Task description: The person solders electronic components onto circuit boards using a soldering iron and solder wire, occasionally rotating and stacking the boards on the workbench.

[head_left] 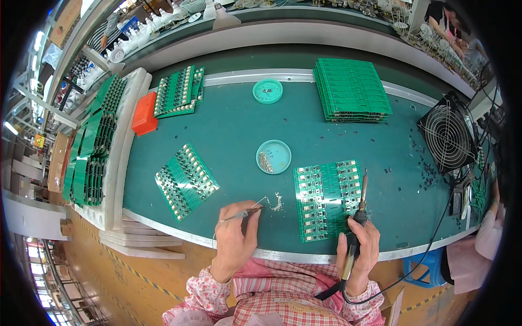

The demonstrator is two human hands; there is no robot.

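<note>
My left hand is closed round slim metal tweezers, their points just left of a small heap of tiny silvery parts on the green mat. A thin pale strand, perhaps solder wire, curves down beside its fingers. In my right hand is a soldering iron, gripped by its dark handle with the metal tip pointing away from me. The iron lies over the right edge of a green circuit board bearing columns of small components. Another populated board rests at an angle to the left.
Two turquoise dishes hold small parts. Stacked green boards stand at the back right. More boards lean by a red box and fill a white foam tray. A black fan and scattered black bits are right, near the iron's cable.
</note>
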